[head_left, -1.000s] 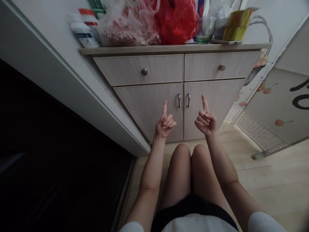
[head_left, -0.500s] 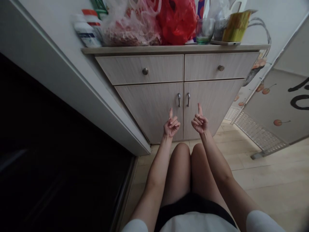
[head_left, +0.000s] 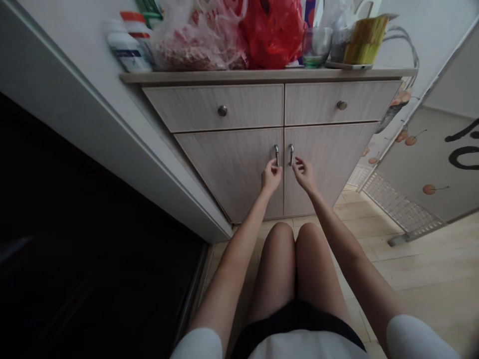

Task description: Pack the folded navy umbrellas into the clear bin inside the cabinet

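Two light wood-grain cabinet doors [head_left: 232, 172] fill the view ahead, each with a vertical chrome handle. My left hand [head_left: 271, 177] is raised with relaxed, parted fingers, its fingertips just below the left door's handle [head_left: 276, 155]. My right hand [head_left: 305, 175] is also open, its fingertips close to the right door's handle [head_left: 291, 154] but apparently not closed on it. Both doors are shut. Above them are two drawers with round metal knobs, the left one [head_left: 222, 110] and the right one [head_left: 342, 105].
On the countertop [head_left: 262, 76] stand a white pill bottle [head_left: 125, 50], a pinkish plastic bag [head_left: 198, 45], a red plastic bag [head_left: 272, 35], a drinking glass [head_left: 316, 47] and a yellow packet [head_left: 364, 41]. A white door frame [head_left: 112, 149] runs along the left, beside a dark area.
Both hands have dropped their pointing fingers and opened. They have moved up to the cabinet handles, and the left hand has shifted closer to its handle.
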The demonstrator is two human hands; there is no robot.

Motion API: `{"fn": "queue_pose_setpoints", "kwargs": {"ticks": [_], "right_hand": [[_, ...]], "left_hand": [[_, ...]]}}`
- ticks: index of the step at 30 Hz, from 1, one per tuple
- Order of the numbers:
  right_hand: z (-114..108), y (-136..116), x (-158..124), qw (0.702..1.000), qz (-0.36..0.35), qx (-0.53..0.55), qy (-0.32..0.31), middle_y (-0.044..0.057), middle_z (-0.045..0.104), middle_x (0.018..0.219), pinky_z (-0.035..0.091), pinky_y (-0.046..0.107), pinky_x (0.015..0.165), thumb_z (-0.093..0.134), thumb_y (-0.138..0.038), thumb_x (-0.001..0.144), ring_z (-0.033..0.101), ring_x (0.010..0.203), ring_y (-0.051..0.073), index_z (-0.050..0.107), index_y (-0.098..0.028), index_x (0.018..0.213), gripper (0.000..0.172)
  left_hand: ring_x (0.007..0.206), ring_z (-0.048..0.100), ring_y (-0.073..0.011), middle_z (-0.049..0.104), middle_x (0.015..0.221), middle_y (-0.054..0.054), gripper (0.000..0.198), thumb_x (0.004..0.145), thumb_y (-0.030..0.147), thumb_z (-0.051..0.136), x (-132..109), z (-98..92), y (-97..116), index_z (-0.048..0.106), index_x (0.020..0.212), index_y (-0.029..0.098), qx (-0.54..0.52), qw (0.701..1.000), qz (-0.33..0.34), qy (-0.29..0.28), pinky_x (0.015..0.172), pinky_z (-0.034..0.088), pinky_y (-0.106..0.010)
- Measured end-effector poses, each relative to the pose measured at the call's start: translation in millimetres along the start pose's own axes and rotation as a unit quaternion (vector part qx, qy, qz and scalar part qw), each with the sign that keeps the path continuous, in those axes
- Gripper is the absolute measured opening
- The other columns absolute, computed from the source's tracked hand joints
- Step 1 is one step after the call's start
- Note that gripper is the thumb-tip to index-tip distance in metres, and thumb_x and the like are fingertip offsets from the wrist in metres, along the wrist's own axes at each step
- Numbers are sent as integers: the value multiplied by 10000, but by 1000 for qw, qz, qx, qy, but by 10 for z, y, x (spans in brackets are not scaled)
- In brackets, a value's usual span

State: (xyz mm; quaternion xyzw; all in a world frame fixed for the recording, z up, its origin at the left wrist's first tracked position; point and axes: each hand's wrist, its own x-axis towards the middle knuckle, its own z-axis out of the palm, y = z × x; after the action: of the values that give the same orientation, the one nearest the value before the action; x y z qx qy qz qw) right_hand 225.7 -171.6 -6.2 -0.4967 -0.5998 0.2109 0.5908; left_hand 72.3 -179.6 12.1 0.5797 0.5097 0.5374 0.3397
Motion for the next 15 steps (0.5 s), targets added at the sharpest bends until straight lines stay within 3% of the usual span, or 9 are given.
{"fn": "queue_pose_setpoints", "kwargs": {"ticks": [2, 4, 6, 10, 15], "right_hand": [[131, 84, 166, 994, -47, -90, 32, 185, 637, 1168, 485, 411, 922, 502, -529, 902, 605, 1023, 256, 595, -146, 1282, 548], [241, 141, 311, 990, -54, -124, 27, 197, 633, 1195, 476, 424, 953, 491, -488, 926, 604, 1071, 271, 569, -145, 1290, 506], [324, 180, 417, 991, -26, -128, 2, 176, 661, 1104, 495, 413, 899, 465, -459, 952, 632, 991, 265, 578, -156, 1233, 429], [411, 227, 482, 992, 7, -125, -18, 119, 667, 877, 505, 393, 800, 370, -441, 995, 636, 815, 247, 608, -189, 1049, 351], [404, 206, 374, 993, 24, -117, -4, 118, 664, 877, 507, 409, 800, 349, -482, 1002, 642, 798, 252, 599, -199, 985, 378]], "left_hand": [[1177, 603, -261, 670, 1213, -164, 559, 884, 211, 644, 183, 122, 2, 509, 1425, 167, 127, 989, 47, 63, 1043, 442, -409], [1292, 551, -290, 592, 1381, -206, 588, 899, 205, 630, 309, 217, -10, 454, 1459, 156, 187, 978, 68, 69, 1086, 416, -431], [1242, 597, -285, 616, 1349, -211, 531, 947, 207, 561, 379, 278, -40, 439, 1461, 144, 204, 976, 59, 50, 1047, 446, -414], [1064, 680, -265, 702, 1147, -186, 336, 1017, 228, 427, 404, 307, -123, 562, 1311, 138, 226, 973, 31, 45, 924, 490, -362], [992, 693, -243, 718, 1067, -158, 255, 1018, 242, 446, 300, 289, -167, 623, 1183, 163, 226, 971, 37, 65, 863, 493, -323]]}}
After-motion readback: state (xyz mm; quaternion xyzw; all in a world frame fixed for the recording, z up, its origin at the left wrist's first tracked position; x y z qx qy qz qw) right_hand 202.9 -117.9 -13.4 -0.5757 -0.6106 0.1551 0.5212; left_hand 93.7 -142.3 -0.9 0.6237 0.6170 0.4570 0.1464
